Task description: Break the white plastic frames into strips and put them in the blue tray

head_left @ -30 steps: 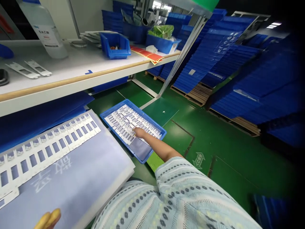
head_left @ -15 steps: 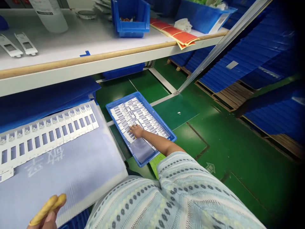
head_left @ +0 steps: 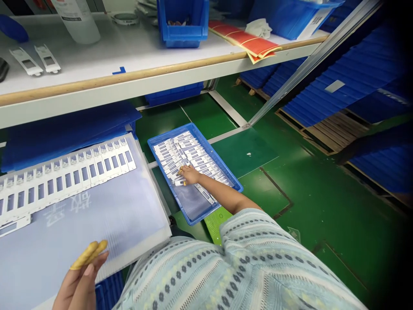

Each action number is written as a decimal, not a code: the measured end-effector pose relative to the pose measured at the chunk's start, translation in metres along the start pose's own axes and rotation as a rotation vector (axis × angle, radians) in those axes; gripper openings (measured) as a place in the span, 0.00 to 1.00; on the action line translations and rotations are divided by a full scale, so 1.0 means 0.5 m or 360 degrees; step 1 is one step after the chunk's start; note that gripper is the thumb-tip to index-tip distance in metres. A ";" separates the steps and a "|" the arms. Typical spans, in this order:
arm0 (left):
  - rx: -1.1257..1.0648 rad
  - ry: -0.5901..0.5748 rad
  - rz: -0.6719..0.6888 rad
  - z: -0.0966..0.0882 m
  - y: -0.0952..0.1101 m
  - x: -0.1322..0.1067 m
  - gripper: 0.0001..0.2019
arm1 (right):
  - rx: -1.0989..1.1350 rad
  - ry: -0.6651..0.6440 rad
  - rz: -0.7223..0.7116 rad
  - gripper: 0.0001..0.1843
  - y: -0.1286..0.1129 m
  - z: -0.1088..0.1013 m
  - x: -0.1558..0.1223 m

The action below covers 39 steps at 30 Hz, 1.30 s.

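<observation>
Cut off, covered, too small to read

We lose the left hand (head_left: 80, 286) at the near edge and the blue bin (head_left: 182, 30) at the far edge; the right hand (head_left: 190, 174) covers white strips (head_left: 196, 161), their print too small to read, in the blue tray (head_left: 216, 155).

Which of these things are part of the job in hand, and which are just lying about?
Part of the job: right hand, left hand, blue tray, white slotted strips, translucent sheet.
Lying about: plastic bottle, red sheets, blue bin, stacked blue panels.
</observation>
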<state>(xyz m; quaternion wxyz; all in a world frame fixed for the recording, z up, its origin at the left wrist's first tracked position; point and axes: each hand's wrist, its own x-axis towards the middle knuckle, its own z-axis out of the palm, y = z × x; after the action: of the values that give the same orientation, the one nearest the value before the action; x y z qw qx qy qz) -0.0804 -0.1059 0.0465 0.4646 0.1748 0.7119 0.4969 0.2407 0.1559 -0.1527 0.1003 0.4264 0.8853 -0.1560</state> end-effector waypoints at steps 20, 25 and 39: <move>0.0319 -0.0353 -0.0106 0.014 -0.002 0.022 0.29 | 0.0013 -0.0138 0.0367 0.42 -0.060 0.078 0.030; 0.0361 -0.0268 -0.0209 0.013 0.003 0.009 0.28 | 0.0031 -0.0158 0.0330 0.38 -0.049 0.076 0.039; 0.0008 -0.0588 -0.0105 0.032 0.011 0.015 0.26 | 0.0432 0.0188 0.0716 0.31 -0.066 -0.022 -0.035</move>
<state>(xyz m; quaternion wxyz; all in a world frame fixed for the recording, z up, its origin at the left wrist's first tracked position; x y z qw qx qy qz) -0.0718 -0.0892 0.0467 0.6031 0.2408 0.6209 0.4390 0.2252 0.1281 -0.1306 0.0227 0.6303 0.7436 -0.2218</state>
